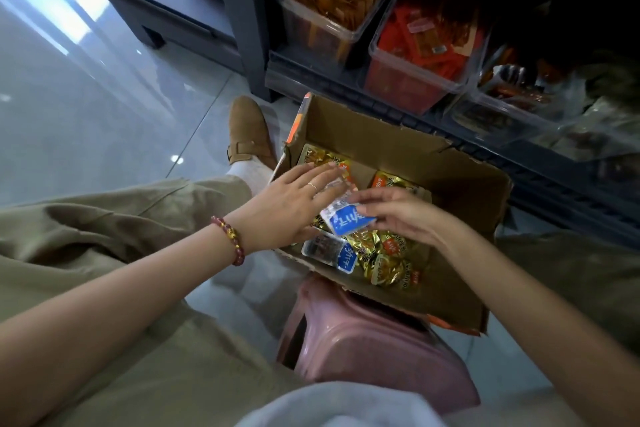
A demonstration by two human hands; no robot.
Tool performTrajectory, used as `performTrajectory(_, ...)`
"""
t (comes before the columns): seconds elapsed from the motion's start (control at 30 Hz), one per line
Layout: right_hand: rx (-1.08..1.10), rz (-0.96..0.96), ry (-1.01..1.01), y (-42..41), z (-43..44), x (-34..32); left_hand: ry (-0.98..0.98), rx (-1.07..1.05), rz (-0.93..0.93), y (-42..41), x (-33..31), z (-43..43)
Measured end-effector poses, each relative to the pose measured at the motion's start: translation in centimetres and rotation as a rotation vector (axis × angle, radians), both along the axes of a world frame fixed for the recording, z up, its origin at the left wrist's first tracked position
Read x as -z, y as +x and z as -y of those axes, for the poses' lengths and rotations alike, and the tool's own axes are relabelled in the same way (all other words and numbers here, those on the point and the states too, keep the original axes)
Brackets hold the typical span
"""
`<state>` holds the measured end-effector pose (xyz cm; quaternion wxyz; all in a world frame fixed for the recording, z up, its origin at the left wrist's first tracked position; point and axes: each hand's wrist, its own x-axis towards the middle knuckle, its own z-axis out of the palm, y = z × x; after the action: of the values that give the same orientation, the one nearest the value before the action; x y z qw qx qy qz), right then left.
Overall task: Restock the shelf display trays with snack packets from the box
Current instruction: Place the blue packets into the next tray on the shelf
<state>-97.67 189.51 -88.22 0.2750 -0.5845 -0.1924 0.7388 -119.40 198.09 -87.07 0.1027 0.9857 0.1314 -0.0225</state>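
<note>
We hold a blue packet (pixel 347 222) over the box (pixel 381 135).
Our right grip (pixel 398 215) pinches its right edge; our left grip (pixel 287 204) lies flat, fingers straight, on its clear end.

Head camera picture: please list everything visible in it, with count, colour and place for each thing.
box: one, brown, before the shelf
gold packets: many, gold and orange, inside the box
blue packet: one, blue and clear, above the gold packets
second blue packet: one, blue and clear, at the box's near edge
trays: at least three, clear, on the shelf
stool: one, pink, at the box's near side
shoe: one, brown, left of the box
bracelet: one, red, left wrist
left hand: fingers flat on the packets
right hand: fingers pinch the blue packet
</note>
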Motion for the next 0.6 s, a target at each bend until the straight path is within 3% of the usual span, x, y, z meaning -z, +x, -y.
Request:
performTrajectory(0.13, 0.028, -0.267, 0.074, -1.8, -1.1, -1.9, -0.009, -0.101, 0.105, 0.6, -1.0, 0.8)
performTrajectory(0.23, 0.206, -0.336, 0.088, -1.9, -1.7, -0.6, -0.149, -0.388, -0.008, 0.6, -2.4, -0.3)
performTrajectory(0.3, 0.145, -0.072, 0.083, -1.6, -1.8, 1.9, -0.249, -0.555, -0.005, 0.3, -2.2, -1.1)
performTrajectory(0.37, -0.176, 0.387, 0.061, -1.2, -1.1, 5.2, -0.331, -0.649, 0.051, -0.1, -2.0, -1.7)
performTrajectory(0.4, -0.364, 0.526, 0.044, -1.1, -0.6, 7.1, -0.370, -0.678, 0.076, -0.1, -1.9, -1.8)
performTrajectory(0.47, -0.614, 0.615, 0.015, -1.7, 0.8, 10.3, -0.440, -0.730, 0.096, 0.1, -1.8, -2.1)
performTrajectory(0.6, -0.744, 0.744, -0.013, -3.9, 2.6, 13.9, -0.466, -0.791, 0.068, 0.6, -1.7, -2.2)
